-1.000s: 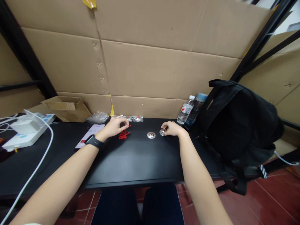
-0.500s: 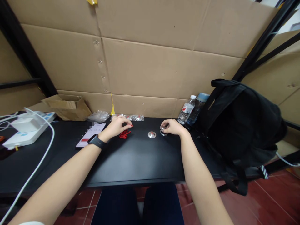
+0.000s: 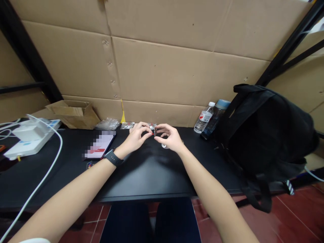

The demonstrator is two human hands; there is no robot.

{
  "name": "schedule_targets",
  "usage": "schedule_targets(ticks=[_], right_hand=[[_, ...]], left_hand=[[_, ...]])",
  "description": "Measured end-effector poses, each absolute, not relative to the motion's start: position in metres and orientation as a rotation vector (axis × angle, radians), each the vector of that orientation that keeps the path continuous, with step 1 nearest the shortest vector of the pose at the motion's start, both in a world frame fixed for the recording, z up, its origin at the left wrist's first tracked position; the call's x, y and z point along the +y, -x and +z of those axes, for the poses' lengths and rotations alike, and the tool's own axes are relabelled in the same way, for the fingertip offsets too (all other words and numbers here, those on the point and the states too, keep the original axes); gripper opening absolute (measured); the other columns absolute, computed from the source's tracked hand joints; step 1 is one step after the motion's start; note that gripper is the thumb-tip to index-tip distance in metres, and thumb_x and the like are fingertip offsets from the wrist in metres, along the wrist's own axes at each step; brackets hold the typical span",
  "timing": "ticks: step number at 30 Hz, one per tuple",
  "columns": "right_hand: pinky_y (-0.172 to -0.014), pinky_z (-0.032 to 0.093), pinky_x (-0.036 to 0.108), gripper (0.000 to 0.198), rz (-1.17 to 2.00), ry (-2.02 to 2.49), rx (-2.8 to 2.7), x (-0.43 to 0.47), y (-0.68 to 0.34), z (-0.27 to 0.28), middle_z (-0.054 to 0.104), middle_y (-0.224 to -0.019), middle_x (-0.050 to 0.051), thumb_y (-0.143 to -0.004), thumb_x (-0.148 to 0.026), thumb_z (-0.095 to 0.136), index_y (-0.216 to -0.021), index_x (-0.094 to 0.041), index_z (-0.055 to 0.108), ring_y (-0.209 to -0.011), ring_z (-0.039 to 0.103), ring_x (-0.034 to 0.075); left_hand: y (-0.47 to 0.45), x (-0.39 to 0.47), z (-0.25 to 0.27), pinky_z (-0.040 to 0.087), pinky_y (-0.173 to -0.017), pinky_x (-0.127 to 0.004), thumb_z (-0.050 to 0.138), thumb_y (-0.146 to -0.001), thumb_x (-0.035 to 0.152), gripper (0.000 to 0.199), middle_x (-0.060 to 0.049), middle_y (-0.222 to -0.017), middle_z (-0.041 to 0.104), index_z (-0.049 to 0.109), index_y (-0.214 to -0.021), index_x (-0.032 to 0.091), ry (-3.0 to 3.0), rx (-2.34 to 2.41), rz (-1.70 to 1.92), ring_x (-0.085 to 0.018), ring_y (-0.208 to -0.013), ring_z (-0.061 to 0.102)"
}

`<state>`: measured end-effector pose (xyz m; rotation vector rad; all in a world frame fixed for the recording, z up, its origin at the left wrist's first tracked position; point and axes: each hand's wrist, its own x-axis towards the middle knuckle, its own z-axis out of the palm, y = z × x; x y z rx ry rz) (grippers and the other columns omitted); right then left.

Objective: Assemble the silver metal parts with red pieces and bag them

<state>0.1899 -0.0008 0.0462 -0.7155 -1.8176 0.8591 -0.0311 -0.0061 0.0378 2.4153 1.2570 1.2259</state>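
Over the middle of the black table, my left hand (image 3: 138, 136) pinches the tip of a red cord (image 3: 152, 134) between thumb and fingertips. Close beside it, my right hand (image 3: 170, 136) grips a small round metal piece (image 3: 155, 131), seen nearly edge-on between thumb and fingers. The cord tip sits right by the metal piece; I cannot tell whether they touch. A flat silvery disc (image 3: 164, 146) lies on the table, partly covered by my right hand. The rest of the cord is out of sight.
Behind my hands lie small clear plastic packets (image 3: 127, 125). To the left are a phone (image 3: 100, 145), an open cardboard box (image 3: 74, 113) and a white power strip (image 3: 22, 148). A water bottle (image 3: 204, 118), a blue-lidded bottle (image 3: 221, 105) and a black backpack (image 3: 268, 145) stand right.
Both hands have come together at the middle: my left moved right with the red cord, my right moved left with the round metal piece. The red cord bundle is no longer visible.
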Motion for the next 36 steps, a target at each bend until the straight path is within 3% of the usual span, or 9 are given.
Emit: schedule_targets(ticks=[12,18,21,27,30,33,36], right_hand=[[-0.077,0.056,0.029,0.045,0.95,0.677,-1.737,-0.01,-0.174,0.04,0.07,-0.124,0.009,-0.073,-0.029,0.082,-0.113,-0.024,0.063,-0.108,0.072,0.024],[-0.079,0.058,0.03,0.043,1.009,0.704,-1.724,-0.004,-0.174,0.035,0.071,-0.119,0.008,-0.072,-0.04,0.084,-0.104,-0.022,0.063,-0.106,0.072,0.025],[-0.075,0.059,0.03,0.032,0.994,0.773,-1.788,-0.001,-0.179,0.036,0.07,-0.119,0.008,-0.081,-0.048,0.075,-0.094,-0.021,0.065,-0.102,0.072,0.023],[-0.064,0.057,0.028,0.032,0.802,0.854,-1.97,0.004,-0.187,0.036,0.065,-0.117,0.008,-0.092,-0.05,0.063,-0.087,-0.02,0.07,-0.084,0.068,0.017],[-0.073,0.058,0.032,0.028,0.743,0.858,-2.022,0.007,-0.189,0.034,0.064,-0.117,0.008,-0.093,-0.046,0.062,-0.086,-0.02,0.07,-0.09,0.068,0.019],[-0.093,0.053,0.04,0.019,0.57,0.891,-2.168,0.01,-0.192,0.032,0.063,-0.119,0.008,-0.093,-0.036,0.064,-0.082,-0.02,0.069,-0.109,0.064,0.023],[-0.104,0.045,0.042,0.014,0.46,0.91,-2.264,0.011,-0.195,0.031,0.062,-0.122,0.008,-0.092,-0.029,0.065,-0.081,-0.02,0.068,-0.118,0.059,0.024]], left_hand=[[0.022,-0.012,0.032,0.038,-0.105,-0.046,0.053,-0.099,0.034,0.015,-0.007,-0.122,0.059,0.065,-0.099,0.024,-2.404,1.301,1.299,-0.026,-0.119,0.051],[0.022,-0.017,0.038,0.037,-0.101,-0.047,0.055,-0.097,0.031,0.013,-0.007,-0.121,0.06,0.066,-0.097,0.024,-2.479,1.387,1.274,-0.027,-0.118,0.051],[0.023,-0.018,0.04,0.036,-0.1,-0.047,0.058,-0.095,0.029,0.01,-0.007,-0.123,0.06,0.067,-0.095,0.024,-2.544,1.441,1.273,-0.029,-0.119,0.05],[0.021,-0.02,0.04,0.036,-0.1,-0.048,0.059,-0.095,0.031,0.013,-0.008,-0.122,0.061,0.069,-0.095,0.024,-2.572,1.416,1.248,-0.029,-0.118,0.05],[0.022,-0.019,0.041,0.036,-0.102,-0.047,0.053,-0.099,0.033,0.017,-0.008,-0.12,0.061,0.068,-0.1,0.024,-2.535,1.386,1.252,-0.028,-0.117,0.051],[0.027,-0.015,0.039,0.036,-0.106,-0.046,0.047,-0.102,0.038,0.023,-0.007,-0.124,0.061,0.065,-0.112,0.027,-2.501,1.331,1.201,-0.026,-0.119,0.052],[0.03,-0.011,0.032,0.034,-0.108,-0.048,0.055,-0.097,0.048,0.028,-0.006,-0.135,0.058,0.067,-0.116,0.031,-2.6,1.249,0.995,-0.029,-0.128,0.047]])
